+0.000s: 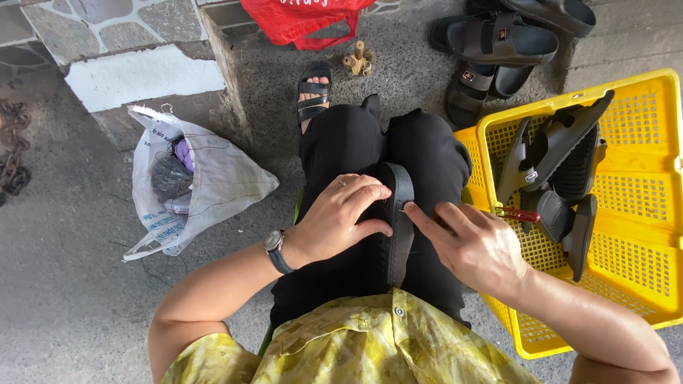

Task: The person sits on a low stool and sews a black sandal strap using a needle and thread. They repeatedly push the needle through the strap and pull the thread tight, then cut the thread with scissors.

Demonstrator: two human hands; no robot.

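Floor (64, 284): grey concrete, outdoors, with a stone-faced step above the lap.
Yellow basket (633, 213): plastic, slotted, just right of the lap, touching the right knee; black sandals (562, 171) are piled in it.
White sack (206, 185): left of the lap on the floor, open, with dark and purple stuff inside.
Red bag (299, 21): on the step, beyond the lap.
Loose sandals (498, 43): black, on the floor beyond the lap, above the basket.
Lap: black trousers, knees together, one sandalled foot (313, 96) showing ahead.
Black sole (395, 227): long and narrow, lying along the middle of the lap, between both hands.
Left hand (341, 217): wristwatch and ring; laid over the sole's left edge, fingers curled and thumb pressed against it, clamped on it.
Right hand (473, 242): on the right thigh, fingers together, fingertips pinched at the sole's right edge; what they pinch is too small to tell.
Red-handled tool (518, 214): on the basket rim, just beyond the right hand.
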